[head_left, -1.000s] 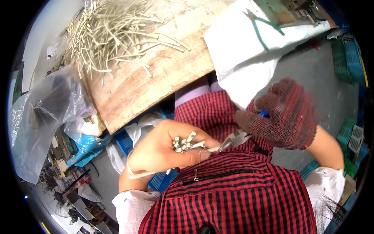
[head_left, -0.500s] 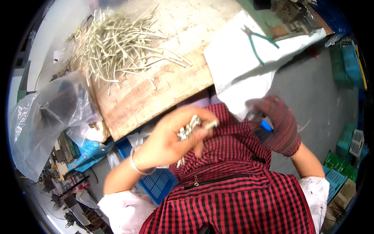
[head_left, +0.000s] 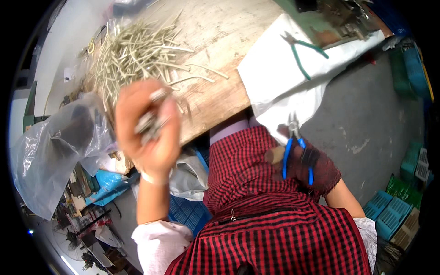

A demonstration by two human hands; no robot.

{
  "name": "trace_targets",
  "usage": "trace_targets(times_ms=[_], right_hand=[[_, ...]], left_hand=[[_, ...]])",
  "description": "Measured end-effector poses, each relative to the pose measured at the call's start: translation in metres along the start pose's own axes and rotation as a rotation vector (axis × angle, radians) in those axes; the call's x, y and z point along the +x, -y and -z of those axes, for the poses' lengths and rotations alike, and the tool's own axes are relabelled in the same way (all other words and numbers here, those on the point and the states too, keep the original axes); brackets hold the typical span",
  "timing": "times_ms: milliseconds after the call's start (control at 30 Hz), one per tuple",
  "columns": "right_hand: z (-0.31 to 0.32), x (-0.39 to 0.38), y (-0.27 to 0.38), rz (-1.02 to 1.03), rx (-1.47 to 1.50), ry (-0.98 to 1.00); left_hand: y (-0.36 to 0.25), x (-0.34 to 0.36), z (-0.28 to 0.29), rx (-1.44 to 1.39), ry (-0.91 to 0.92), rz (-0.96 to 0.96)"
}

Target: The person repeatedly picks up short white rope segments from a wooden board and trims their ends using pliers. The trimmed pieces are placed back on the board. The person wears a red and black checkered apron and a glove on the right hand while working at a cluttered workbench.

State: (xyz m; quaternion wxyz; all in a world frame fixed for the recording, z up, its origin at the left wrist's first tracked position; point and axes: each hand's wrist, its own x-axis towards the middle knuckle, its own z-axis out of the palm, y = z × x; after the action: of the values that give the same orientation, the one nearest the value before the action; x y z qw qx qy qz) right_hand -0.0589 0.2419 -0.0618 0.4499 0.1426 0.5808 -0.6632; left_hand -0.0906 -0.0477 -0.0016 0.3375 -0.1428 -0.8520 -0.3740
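Observation:
My left hand (head_left: 162, 142), bare and blurred, is closed on several short pale pieces with metallic ends (head_left: 147, 123), raised over the front left of the wooden table (head_left: 206, 32) beside a pile of cream tube-like strands (head_left: 133, 57). My right hand (head_left: 321, 169), in a dark red knitted glove, grips blue-handled pliers (head_left: 286, 156) over my red-and-black checked apron (head_left: 275, 233); the jaws point upward, just below a white sheet (head_left: 266, 73). Green-handled pliers (head_left: 296, 57) lie on that sheet.
A clear plastic bag (head_left: 52, 151) hangs at the table's left. Blue baskets sit below me (head_left: 185, 213) and plastic crates (head_left: 394, 215) line the right side on the grey floor (head_left: 357, 128). Metal clutter (head_left: 348, 23) occupies the table's back right.
My left hand has lifted away from the right one and moved up and leftward toward the strand pile. The blue pliers in my right hand have turned upright and show more fully.

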Motion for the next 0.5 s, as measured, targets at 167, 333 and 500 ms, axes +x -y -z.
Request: trace_targets(times_ms=[167,333,500], right_hand=[[-0.025,-0.016,0.036,0.662,-0.888,0.027],[-0.051,-0.019,0.059,0.931,-1.26,-0.212],[-0.051,-0.031,0.066,0.896,-1.487,-0.213]], left_hand=[[-0.065,-0.056,0.005,-0.793,0.156,0.956],[-0.075,-0.072,0.005,-0.956,0.184,1.145],[-0.077,-0.06,0.011,-0.926,0.235,1.272]])
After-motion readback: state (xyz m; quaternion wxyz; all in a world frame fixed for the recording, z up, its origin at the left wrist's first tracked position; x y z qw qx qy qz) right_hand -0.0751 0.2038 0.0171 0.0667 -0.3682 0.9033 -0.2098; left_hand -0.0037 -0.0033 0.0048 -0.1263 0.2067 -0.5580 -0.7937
